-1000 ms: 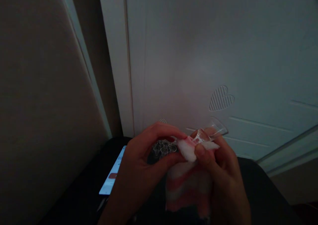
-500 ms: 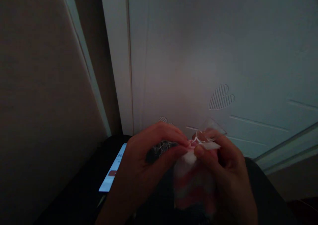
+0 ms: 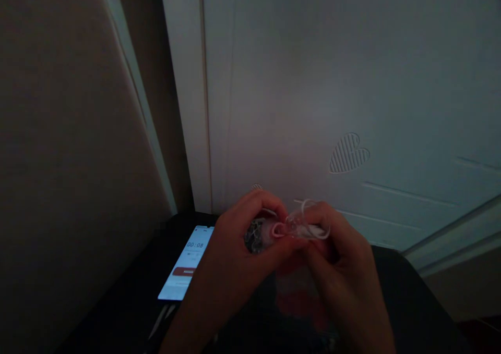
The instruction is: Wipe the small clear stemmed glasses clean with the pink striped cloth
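Observation:
My left hand [image 3: 235, 260] and my right hand [image 3: 344, 260] meet in front of me, both closed on a soft pink-and-white bag [image 3: 297, 296]. Its body hangs below the fingers, blurred and dim. At the gathered top, a small pink loop [image 3: 278, 230] shows between my left thumb and index finger. Thin whitish loops [image 3: 319, 233], string or clear plastic, stick out by my right fingers. Through the gap of my left hand a silvery, tangled-looking thing [image 3: 254, 236] shows; its kind is unclear.
A lit phone [image 3: 183, 265] with a timer lies on the dark surface [image 3: 129, 302], left of my left hand and partly covered by it. Thin whitish strips [image 3: 158, 320] lie below it. A pale panel [image 3: 282, 98] with heart reliefs rises behind; a brownish wall [image 3: 70, 135] stands left.
My right hand has shifted left and its fingers now close nearer to my left fingers. The clear, crinkled top has moved, and a pink loop and whitish loops now show. More of the phone shows.

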{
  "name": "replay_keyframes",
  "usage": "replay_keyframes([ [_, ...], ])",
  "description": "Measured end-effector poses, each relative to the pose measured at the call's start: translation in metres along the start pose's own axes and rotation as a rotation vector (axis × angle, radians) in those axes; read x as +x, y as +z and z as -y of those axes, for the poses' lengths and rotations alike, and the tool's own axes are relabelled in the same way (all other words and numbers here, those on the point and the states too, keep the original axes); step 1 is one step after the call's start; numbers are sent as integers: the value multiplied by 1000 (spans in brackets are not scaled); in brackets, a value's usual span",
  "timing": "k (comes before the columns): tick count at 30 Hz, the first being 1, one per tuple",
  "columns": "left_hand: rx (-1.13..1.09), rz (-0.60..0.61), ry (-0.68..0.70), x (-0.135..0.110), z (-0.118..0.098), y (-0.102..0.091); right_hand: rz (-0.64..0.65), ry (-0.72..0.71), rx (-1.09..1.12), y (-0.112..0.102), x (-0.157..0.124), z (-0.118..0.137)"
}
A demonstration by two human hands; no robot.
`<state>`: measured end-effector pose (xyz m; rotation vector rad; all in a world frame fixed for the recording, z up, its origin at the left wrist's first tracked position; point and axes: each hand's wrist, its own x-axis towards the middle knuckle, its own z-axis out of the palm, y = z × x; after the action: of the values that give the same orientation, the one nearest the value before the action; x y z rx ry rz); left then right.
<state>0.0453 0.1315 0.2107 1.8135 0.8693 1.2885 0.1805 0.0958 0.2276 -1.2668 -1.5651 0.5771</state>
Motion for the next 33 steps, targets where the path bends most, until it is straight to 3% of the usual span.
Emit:
replay_keyframes([
  [9, 114, -82, 96, -3, -4, 0, -42, -63, -32, 2, -1, 3],
  [14, 52, -121, 151, -2, 0, -1, -4, -90, -24, 1, -2, 4],
  [21, -180, 3, 70, -1, -1, -12, -132, -42, 57, -11, -6, -3],
  [27, -213, -24, 34, 1, -2, -14, -137, 137, 175, -12, -10, -5],
  [33, -295, 22, -9, 2, 1, -4, -206, 46, 34, -1, -6, 6],
])
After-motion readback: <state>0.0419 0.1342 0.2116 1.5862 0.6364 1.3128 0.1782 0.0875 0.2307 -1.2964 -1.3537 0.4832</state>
